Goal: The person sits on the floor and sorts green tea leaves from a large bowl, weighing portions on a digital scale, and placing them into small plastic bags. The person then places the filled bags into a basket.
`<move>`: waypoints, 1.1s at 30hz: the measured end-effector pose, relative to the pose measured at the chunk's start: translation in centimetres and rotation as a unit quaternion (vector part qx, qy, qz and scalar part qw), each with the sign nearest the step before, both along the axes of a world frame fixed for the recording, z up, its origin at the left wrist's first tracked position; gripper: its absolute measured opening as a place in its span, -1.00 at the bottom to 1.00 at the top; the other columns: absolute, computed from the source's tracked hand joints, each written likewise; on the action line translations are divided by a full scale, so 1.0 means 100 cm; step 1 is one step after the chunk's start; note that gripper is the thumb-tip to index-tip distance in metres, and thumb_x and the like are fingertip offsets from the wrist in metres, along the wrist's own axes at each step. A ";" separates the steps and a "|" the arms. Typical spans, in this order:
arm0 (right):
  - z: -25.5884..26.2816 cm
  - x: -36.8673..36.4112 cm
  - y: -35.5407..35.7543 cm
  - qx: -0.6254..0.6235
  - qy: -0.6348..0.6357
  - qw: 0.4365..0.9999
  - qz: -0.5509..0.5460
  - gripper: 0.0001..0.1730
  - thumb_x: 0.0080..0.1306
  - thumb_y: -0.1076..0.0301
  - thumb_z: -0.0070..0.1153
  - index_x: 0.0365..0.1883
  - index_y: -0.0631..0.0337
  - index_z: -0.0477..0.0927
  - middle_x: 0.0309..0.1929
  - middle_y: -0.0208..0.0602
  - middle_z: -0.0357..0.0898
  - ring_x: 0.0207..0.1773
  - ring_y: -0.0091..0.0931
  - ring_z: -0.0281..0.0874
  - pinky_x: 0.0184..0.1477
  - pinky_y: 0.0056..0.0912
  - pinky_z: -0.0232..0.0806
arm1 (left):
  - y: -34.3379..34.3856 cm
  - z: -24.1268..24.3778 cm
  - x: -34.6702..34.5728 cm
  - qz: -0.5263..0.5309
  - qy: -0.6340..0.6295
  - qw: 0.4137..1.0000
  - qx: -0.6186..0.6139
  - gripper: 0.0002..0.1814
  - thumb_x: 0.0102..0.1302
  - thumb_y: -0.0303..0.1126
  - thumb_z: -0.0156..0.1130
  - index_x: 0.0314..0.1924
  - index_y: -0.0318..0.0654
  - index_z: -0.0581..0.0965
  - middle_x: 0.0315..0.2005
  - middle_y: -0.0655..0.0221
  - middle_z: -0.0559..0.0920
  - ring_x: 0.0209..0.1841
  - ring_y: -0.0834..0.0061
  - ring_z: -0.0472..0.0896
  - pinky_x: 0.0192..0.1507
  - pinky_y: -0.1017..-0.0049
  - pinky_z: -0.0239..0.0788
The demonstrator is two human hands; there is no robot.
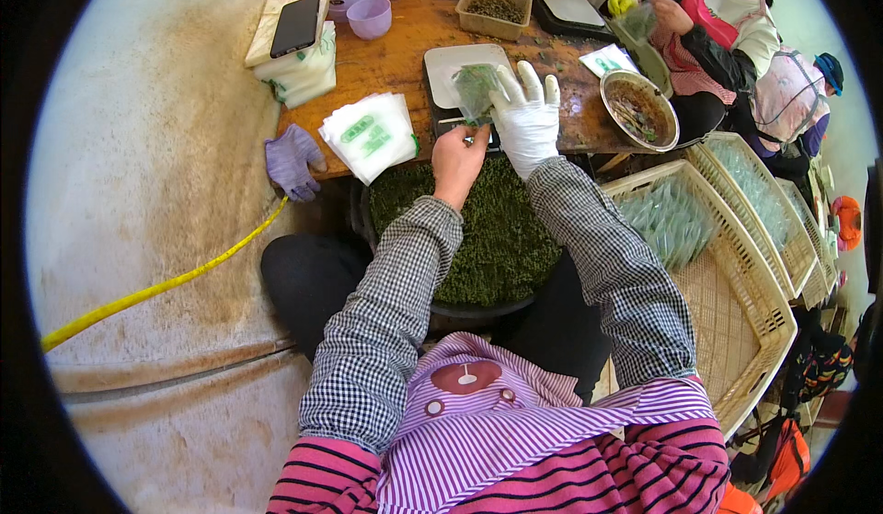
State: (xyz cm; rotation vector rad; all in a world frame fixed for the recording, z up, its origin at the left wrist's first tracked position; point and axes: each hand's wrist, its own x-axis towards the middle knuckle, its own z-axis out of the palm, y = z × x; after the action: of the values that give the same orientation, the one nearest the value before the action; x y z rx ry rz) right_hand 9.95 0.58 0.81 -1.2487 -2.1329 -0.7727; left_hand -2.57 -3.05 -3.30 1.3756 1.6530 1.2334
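Note:
A small clear plastic bag of green leaves [476,90] is over the pale plate of a digital scale [448,66] on the wooden table. My bare left hand [461,160] pinches the bag's near end. My right hand [527,117], in a white glove, lies against the bag's right side with several fingers spread; whether its thumb grips the bag is hidden. Below my hands, a round tub holds a mass of small green plants [490,238]. A fanned stack of printed plastic bags [371,136] lies left of the scale.
A metal bowl [672,138] stands at the table's right edge. Plastic crates [772,335] with filled bags are at right. A purple glove [293,162] hangs at the left corner, near a yellow hose [165,285]. A co-worker [724,31] sits at upper right.

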 end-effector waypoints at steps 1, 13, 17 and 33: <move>-0.001 -0.002 0.006 -0.018 -0.010 1.000 -0.016 -0.74 0.14 0.34 0.14 -0.17 0.08 0.65 0.23 -0.41 0.43 0.39 -0.29 0.22 0.37 0.17 -0.02 | 0.004 0.001 0.001 0.009 0.014 1.000 0.000 -0.62 0.29 -0.15 0.22 -0.35 -0.42 0.61 -0.57 0.07 0.62 -0.47 0.13 0.60 -0.39 0.24 0.36; -0.008 -0.016 0.011 -0.101 0.088 0.991 -0.008 -0.71 0.12 0.16 0.22 -0.21 0.05 0.66 0.29 -0.22 0.39 0.41 -0.14 0.12 0.33 0.23 -0.07 | 0.005 0.008 -0.002 0.010 0.062 0.997 0.048 -0.75 0.27 -0.27 0.17 -0.38 -0.35 0.57 -0.54 0.01 0.59 -0.43 -0.03 0.57 -0.39 0.15 0.35; 0.005 -0.026 0.010 -0.114 0.070 0.990 -0.053 -0.72 0.13 0.16 0.22 -0.21 0.05 0.65 0.28 -0.22 0.40 0.39 -0.14 0.16 0.31 0.22 -0.05 | 0.005 0.007 -0.007 -0.022 0.058 0.996 0.058 -0.74 0.31 -0.26 0.17 -0.29 -0.35 0.60 -0.56 0.10 0.62 -0.50 0.14 0.59 -0.41 0.25 0.36; -0.035 0.011 -0.158 -0.320 0.251 0.895 0.185 -0.68 0.19 0.40 0.21 -0.05 0.15 0.63 -0.03 -0.25 0.63 -0.06 -0.24 0.56 0.03 -0.23 0.36 | -0.127 -0.013 -0.011 -0.124 -0.278 0.941 -0.147 -0.62 0.55 -0.23 -0.06 0.21 -0.28 0.44 -0.53 0.57 0.43 -0.52 0.78 0.33 -0.49 0.69 0.23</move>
State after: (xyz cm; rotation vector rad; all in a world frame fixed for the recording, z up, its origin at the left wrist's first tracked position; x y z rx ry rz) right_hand 11.08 -15.21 -2.73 -1.1105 -2.1225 0.4247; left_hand -3.65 -15.70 -4.56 0.9062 1.1688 1.0495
